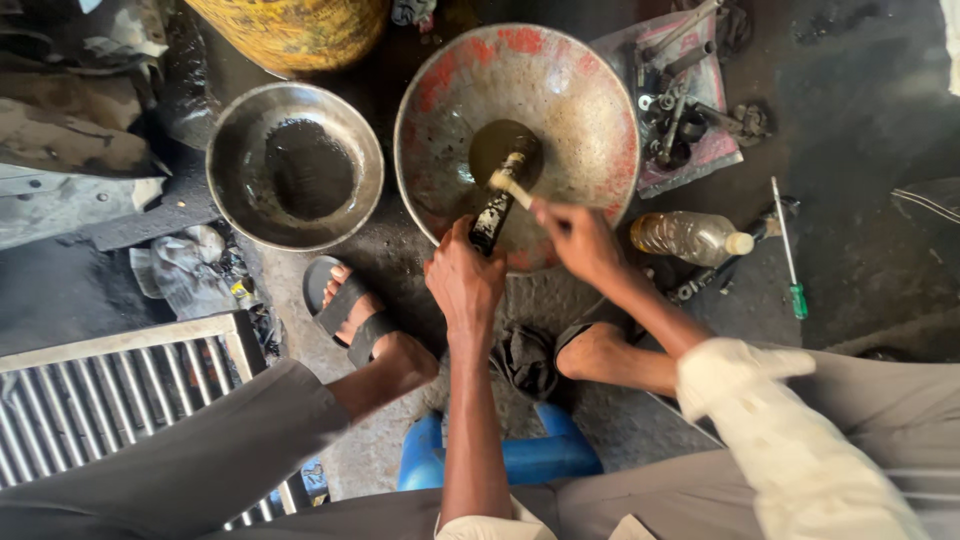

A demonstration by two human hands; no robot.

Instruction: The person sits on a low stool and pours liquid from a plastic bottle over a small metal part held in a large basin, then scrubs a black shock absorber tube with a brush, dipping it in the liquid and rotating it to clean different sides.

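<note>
A black, grimy cylindrical metal part (493,215) is held tilted over a wide, shallow metal basin with worn red paint (590,90), its upper end above the pool of dark murky liquid (490,145) at the basin's centre. A pale-handled brush (510,187) lies across the part's upper end.

one view only, from a camera on the person's head, looking almost straight down past the knees to the dark oily floor (880,250). it sits close above the work: the forearms enter from the near edge, and the red-stained metal bowl (580,90) lies just far of centre. the left foot in a sandal (352,312) is near the middle.
</note>
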